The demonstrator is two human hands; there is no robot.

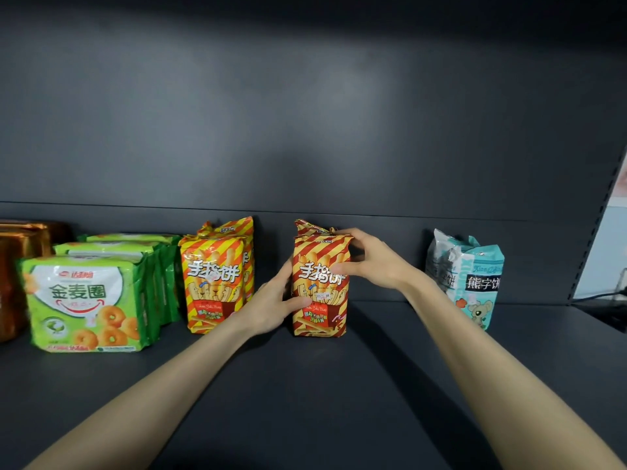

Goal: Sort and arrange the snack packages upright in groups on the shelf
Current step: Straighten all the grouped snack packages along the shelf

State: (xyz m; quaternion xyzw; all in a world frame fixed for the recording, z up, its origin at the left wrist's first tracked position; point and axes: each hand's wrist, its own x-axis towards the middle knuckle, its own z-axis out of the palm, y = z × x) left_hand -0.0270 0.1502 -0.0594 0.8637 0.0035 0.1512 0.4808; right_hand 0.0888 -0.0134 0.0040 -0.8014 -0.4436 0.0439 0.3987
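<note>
I read both hands as closed around one red-striped packet [320, 293], which stands upright on the dark shelf [305, 385] near the middle of the view. The left hand [271, 307] grasps its lower left edge from 8 o'clock, with the thumb across the front face. The right hand [369, 262] grasps its upper right corner from 2 o'clock, with the thumb on the front and the fingers over the top seal. A second red packet [305, 227] stands just behind it. At 9 o'clock of the held packet, near but apart, stands a row of orange-striped packets [213, 283]. Further along at 9 o'clock is a row of green packets [88, 300], then brown packets [17, 266] at the frame edge. At 3 o'clock, well apart, pale blue packets [475, 283] stand upright, partly hidden by the right forearm.
</note>
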